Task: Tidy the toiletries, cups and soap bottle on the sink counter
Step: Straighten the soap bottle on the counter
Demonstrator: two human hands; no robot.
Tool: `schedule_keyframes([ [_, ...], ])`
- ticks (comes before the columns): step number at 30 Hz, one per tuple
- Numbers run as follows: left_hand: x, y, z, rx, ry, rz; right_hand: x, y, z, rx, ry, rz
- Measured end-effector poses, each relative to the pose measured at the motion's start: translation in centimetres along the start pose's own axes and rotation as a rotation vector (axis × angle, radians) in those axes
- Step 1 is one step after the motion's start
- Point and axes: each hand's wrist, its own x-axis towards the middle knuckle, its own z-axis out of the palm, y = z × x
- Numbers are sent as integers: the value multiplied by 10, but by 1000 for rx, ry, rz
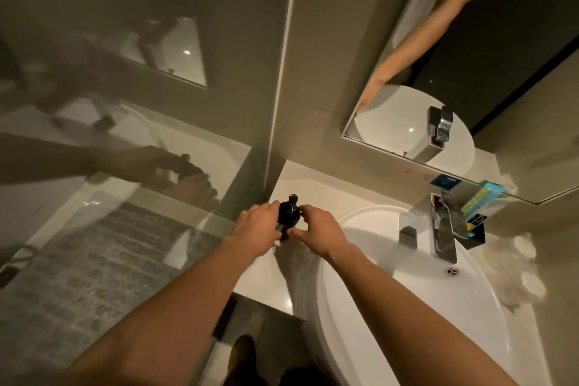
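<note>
At the far left a glass partition [103, 197] reflects both hands and the bottle, with a grey patterned floor [94, 276] seen through it. Just right of the glass, the white desk [266, 279] begins as a narrow strip running from the back wall to its front edge.

On that strip, near the back left corner of the desk, a black soap pump bottle [286, 216] stands upright, its pump head [293, 197] toward the wall. No label or writing can be read on it. The left hand [255, 229] wraps the bottle's left side, fingers curled against it. The right hand [316, 230] meets it from the right, thumb and fingers closed on the bottle's side. Bare desk lies in front of the bottle and behind it up to the wall.

Right of the hands, the white oval basin [391, 307] overhangs the front edge of the desk and takes most of its width. A chrome faucet [438, 232] rises at the basin's back rim, with the overflow drain [452, 272] below it.

Behind the faucet, a black holder [476, 229] carries a teal and yellow-green packet [481, 199]; its print is too small to read. A mirror [438, 72] above repeats the faucet and an arm. On the right end of the desk, pale blurred items [520, 269] crowd the space between basin and wall; what they are cannot be told.
</note>
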Motion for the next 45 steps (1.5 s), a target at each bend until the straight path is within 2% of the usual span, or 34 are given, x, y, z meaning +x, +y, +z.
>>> schedule_keyframes([
  [7, 11, -1, 2, -60, 39, -20, 18, 6, 5, 60, 3, -56],
  [14, 17, 4, -5, -107, -3, -88, 29, 14, -2, 45, -37, -138],
  [22, 40, 39, -21, -105, 34, -32, 37, 36, -44, 59, -8, -149],
  [31, 92, 100, -30, -109, 38, 92, 48, 83, -103, 60, 65, -88],
  [45, 159, 154, -3, -135, -24, 164, 70, 144, -127, 202, 114, 121],
])
